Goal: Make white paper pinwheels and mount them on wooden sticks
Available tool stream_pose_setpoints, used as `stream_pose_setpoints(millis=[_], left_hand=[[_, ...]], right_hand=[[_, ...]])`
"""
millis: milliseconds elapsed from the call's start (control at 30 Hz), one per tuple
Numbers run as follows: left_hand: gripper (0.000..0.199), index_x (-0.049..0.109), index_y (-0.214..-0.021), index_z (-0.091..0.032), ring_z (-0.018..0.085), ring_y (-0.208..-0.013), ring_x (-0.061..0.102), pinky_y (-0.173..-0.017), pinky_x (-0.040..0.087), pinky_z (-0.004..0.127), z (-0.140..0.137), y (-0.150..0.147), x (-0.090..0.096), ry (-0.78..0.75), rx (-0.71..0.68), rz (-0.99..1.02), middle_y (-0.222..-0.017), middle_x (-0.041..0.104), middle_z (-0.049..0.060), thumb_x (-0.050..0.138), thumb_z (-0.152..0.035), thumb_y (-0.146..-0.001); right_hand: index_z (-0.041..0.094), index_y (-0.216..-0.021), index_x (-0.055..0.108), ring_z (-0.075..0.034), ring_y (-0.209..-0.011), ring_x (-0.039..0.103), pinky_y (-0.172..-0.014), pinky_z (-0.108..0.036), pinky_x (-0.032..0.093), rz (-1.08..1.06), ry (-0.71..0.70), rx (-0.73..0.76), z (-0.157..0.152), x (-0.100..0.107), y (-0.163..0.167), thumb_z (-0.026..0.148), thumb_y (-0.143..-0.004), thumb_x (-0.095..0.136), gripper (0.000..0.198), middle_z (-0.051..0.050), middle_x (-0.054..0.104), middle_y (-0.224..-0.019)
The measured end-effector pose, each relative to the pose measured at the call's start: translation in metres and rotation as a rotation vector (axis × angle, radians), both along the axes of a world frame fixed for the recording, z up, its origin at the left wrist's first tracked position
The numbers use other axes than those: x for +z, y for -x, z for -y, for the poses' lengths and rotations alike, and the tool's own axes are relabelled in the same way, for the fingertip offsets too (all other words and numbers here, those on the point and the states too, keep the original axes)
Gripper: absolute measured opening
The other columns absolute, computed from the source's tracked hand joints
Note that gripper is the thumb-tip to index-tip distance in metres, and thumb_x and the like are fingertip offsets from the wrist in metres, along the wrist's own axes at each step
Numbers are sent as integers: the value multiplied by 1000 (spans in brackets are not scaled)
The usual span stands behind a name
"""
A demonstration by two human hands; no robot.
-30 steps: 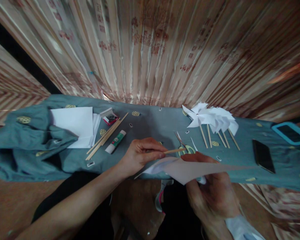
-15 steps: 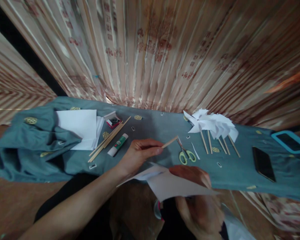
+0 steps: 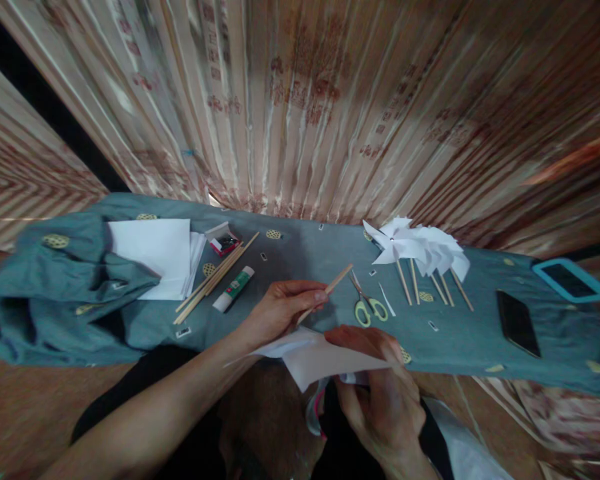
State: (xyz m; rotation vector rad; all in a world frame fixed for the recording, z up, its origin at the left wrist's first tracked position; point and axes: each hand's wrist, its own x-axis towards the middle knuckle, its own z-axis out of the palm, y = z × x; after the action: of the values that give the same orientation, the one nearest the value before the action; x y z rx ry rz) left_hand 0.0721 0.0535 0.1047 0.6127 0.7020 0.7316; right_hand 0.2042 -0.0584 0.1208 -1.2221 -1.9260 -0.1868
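Note:
My left hand (image 3: 289, 305) pinches a thin wooden stick (image 3: 339, 277) between thumb and fingers, its far end pointing up and to the right. Just below it, my right hand (image 3: 380, 373) grips a white paper pinwheel (image 3: 313, 357) whose folded blades spread out toward my left wrist. The stick's lower end comes close to the paper; whether they touch I cannot tell. Green-handled scissors (image 3: 369, 308) lie beyond my hands, beside a narrow paper sliver (image 3: 387, 300). Part of the pinwheel is hidden behind my right fingers.
Several finished pinwheels (image 3: 417, 247) overlap at the back right. A dark phone (image 3: 518, 323) and a blue-framed device (image 3: 573, 280) lie farther right. On the left are white paper sheets (image 3: 150, 253), loose sticks (image 3: 215, 279), a glue stick (image 3: 234, 289) and a small red box (image 3: 223, 241).
The stick has slid back through my left fingers, so its lower end now shows below them. My right hand and the pinwheel have shifted left, toward the stick.

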Motion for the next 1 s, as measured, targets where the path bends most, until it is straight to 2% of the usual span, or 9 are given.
stream_pose_setpoints(millis=[367, 533, 667, 800, 1000], left_hand=[[35, 78, -72, -15, 7, -59, 56, -57, 43, 18, 1, 0, 0, -39, -28, 13, -63, 68, 0, 92, -39, -50], [34, 78, -72, -15, 7, -59, 55, -55, 40, 18, 2, 1, -2, -47, -18, -18, -65, 69, 0, 92, -35, -49], [23, 78, -72, -16, 6, -53, 50, -53, 36, 19, 3, 4, 1, -183, -41, -79, -61, 66, -2, 88, -30, -57], [11, 79, -72, -17, 10, -62, 58, -57, 41, 20, 3, 6, 3, -397, -57, -120, -69, 69, 2, 83, -23, -62], [11, 81, -74, -22, 11, -68, 61, -64, 45, 21, 3, 7, 0, -656, -25, -154, -72, 71, 3, 78, -15, -66]], right_hand=[[11, -120, 56, -19, -98, 64, -87, -34, 51, -28, 4, 19, 1, -2, -1, -2, -83, 49, 40, -10, 70, -100], [13, -119, 56, -19, -97, 65, -87, -34, 51, -26, 25, -16, 1, -2, -4, 2, -86, 52, 35, -9, 70, -99], [18, -114, 58, -19, -97, 67, -88, -33, 53, -42, 4, -109, 0, -1, -9, 4, -86, 57, 31, -7, 71, -99], [22, -112, 59, -20, -91, 70, -83, -33, 56, -30, -43, -214, 0, 3, -15, 5, -85, 61, 31, -5, 73, -95], [24, -114, 59, -23, -93, 72, -85, -39, 59, -49, -47, -310, 7, -5, -24, 14, -88, 61, 28, -5, 74, -97]])
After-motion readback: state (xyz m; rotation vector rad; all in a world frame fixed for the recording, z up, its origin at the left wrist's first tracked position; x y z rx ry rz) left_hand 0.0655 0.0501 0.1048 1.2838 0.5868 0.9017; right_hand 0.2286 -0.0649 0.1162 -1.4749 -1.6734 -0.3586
